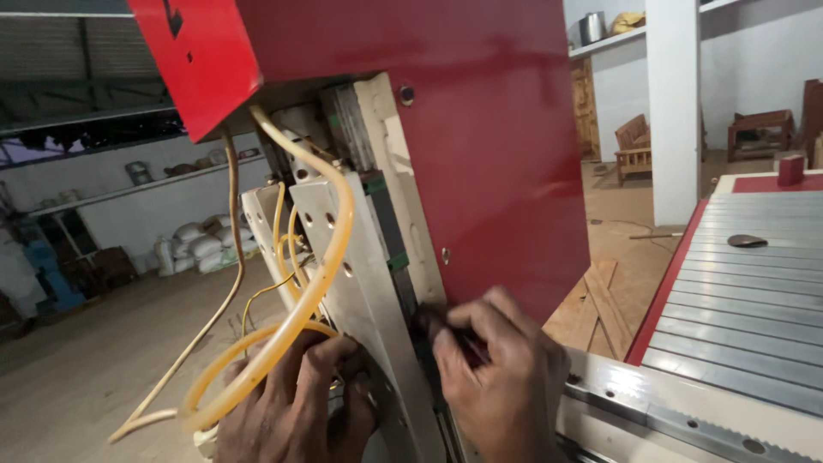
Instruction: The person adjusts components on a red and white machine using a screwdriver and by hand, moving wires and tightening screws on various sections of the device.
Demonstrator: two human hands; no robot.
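1. At 6 o'clock in the head view, both hands work on the open side of a red machine housing (497, 146).
2. Progress, as a judgement: the inner grey mounting plate (360, 283) is exposed and yellow tubing (330, 257) hangs loose, so work inside appears mid-way; nothing shows it closed up.
3. Left hand (296, 407), at 7 o'clock, has its fingers curled about the lower loop of the tubing, apparently gripping it.
4. Right hand (501, 377), at 5 o'clock, has its fingers pinched on a small dark part at the plate's edge; what it is cannot be told.
5. Tubing appearance: translucent yellow, smooth, looped from 11 o'clock downward.
6. At 3 o'clock lies a ribbed grey machine bed (746, 300).
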